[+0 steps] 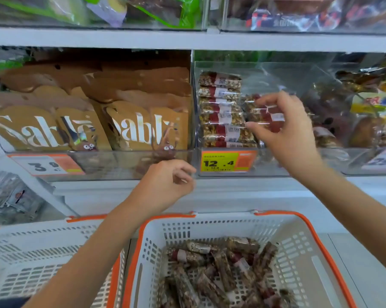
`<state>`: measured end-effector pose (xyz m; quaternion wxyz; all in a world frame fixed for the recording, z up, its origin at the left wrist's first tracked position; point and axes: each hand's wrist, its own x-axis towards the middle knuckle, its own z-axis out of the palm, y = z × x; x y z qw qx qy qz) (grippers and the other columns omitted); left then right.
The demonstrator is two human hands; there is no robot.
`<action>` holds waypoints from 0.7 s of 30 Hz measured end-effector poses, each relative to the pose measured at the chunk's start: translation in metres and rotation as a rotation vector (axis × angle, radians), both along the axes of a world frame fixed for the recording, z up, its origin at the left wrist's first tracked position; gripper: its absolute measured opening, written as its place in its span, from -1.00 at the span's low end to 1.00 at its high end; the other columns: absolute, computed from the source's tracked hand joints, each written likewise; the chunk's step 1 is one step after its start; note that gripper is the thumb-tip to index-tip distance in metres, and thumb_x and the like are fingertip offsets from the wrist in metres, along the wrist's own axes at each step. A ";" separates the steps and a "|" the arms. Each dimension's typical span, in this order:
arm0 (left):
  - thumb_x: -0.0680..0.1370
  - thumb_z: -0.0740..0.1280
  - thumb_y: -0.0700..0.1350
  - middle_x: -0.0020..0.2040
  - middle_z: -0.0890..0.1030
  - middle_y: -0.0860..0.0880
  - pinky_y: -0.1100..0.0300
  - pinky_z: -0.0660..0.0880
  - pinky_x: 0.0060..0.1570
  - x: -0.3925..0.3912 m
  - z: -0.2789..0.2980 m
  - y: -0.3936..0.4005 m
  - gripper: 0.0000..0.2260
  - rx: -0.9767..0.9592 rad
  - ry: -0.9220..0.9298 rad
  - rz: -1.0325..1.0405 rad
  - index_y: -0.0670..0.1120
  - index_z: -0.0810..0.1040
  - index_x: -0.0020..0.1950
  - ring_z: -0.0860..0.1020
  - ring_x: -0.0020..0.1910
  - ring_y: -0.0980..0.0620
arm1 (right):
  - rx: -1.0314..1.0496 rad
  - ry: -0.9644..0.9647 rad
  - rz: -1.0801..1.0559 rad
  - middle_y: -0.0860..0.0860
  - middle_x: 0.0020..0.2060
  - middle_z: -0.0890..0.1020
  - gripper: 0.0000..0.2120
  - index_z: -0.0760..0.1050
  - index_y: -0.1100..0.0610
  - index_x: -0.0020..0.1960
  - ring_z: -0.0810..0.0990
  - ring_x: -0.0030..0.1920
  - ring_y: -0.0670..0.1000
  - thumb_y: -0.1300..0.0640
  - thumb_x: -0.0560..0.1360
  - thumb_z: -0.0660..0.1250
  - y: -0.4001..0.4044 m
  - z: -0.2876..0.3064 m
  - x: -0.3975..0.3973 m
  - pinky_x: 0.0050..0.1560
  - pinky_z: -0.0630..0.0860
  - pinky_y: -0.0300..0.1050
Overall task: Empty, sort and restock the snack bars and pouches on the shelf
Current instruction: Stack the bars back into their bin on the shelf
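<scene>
So the whole view is a white shop shelf [187,40] with clear plastic bins along it. The biggest thing on it is the left bin, stuffed with brown Sablé pouches [129,127] standing upright in rows, with a price tag [47,166] on the front reading 3-something.

Below the shelf sit two white baskets with orange rims. The right basket [298,238] has a loose heap of snack bars [223,270] in the bottom, clear wrappers with nutty filling and red labels, lying every which way. The left basket [32,252] only shows its mesh walls and floor from here.

Next bin over on the shelf, the clear bin [227,67], has a neat stack of bars [221,110] lying flat against its left side, one on top of another. Yellow and orange price label [228,162] on its front says 12.4.

Right hand [285,127] is up in that bin, thumb and fingers curled around a couple of bars [263,112] just to the right of the stack. It's a bit motion-blurred, so I can't tell the exact count.

Left hand [165,185] hangs in front of the shelf edge below the pouches, fingers loosely curled, holding nothing.
</scene>
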<state>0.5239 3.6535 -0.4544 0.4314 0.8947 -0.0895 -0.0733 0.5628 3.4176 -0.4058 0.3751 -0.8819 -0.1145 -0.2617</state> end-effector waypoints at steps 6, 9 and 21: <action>0.48 0.37 -0.21 -0.08 0.64 -0.03 0.21 0.51 -0.10 -0.053 -0.127 -0.037 -0.84 0.007 0.240 0.126 0.04 0.51 -0.06 0.56 -0.20 0.11 | 0.021 0.154 0.027 -0.22 -0.14 0.40 -0.82 0.43 0.02 -0.05 0.42 -0.14 -0.09 0.20 0.47 0.41 0.016 -0.134 -0.111 -0.11 0.37 -0.36; 0.49 0.36 -0.11 -0.07 0.56 -0.01 0.17 0.47 -0.14 -0.101 -0.197 -0.047 -0.90 0.259 0.451 0.077 0.03 0.50 -0.03 0.54 -0.14 0.03 | -0.169 0.660 0.072 -0.08 0.06 0.46 -0.75 0.39 -0.02 0.13 0.50 0.03 -0.01 0.09 0.50 0.38 0.009 -0.237 -0.160 -0.02 0.52 -0.08; 0.50 0.38 0.03 0.40 0.30 -0.24 -0.04 0.41 0.26 -0.156 -0.313 -0.027 -0.33 0.499 0.772 0.328 -0.21 0.14 0.45 0.38 0.32 -0.21 | -0.186 1.404 0.164 0.01 0.31 0.40 -0.39 0.19 0.00 0.44 0.56 0.04 0.03 0.09 0.49 0.41 0.008 -0.360 -0.184 -0.10 0.52 -0.15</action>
